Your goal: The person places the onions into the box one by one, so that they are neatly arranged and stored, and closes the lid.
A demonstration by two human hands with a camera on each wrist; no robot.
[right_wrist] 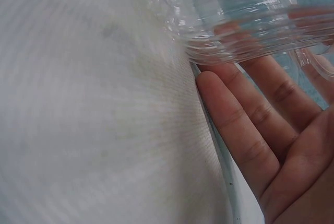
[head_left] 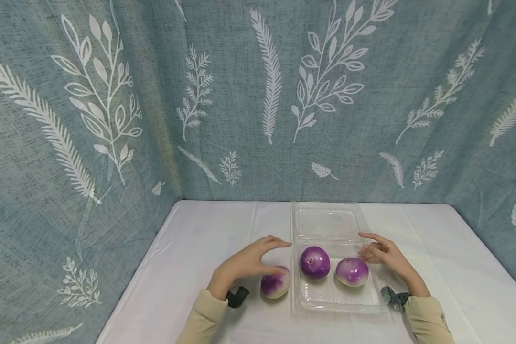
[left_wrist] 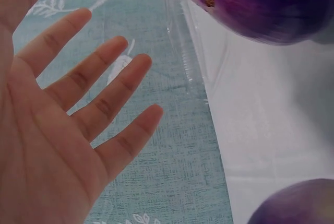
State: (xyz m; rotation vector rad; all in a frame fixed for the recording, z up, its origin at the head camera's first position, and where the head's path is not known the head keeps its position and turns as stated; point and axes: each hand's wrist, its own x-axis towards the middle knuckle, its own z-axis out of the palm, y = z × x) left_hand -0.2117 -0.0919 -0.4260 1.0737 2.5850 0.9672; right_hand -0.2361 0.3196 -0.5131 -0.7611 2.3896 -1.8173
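Observation:
My left hand (head_left: 253,258) is spread above the table, its thumb over a round purple-and-white vegetable (head_left: 275,283) that looks like a turnip. Contact there cannot be told. In the left wrist view this hand's palm (left_wrist: 52,130) faces the camera with nothing in it. Two similar turnips, one deep purple (head_left: 315,262) and one paler below (head_left: 352,272), sit in a clear plastic clamshell box (head_left: 327,303) with its lid folded back. My right hand (head_left: 389,258) rests at the box's right side, fingers (right_wrist: 235,114) against the outside of the clear wall (right_wrist: 245,46).
The lid (head_left: 327,222) lies flat behind the box on a white-covered table (head_left: 215,224). A patterned blue-green curtain (head_left: 241,95) surrounds the back and sides. At the left wrist view's lower right edge, part of another purple vegetable (left_wrist: 300,203) shows.

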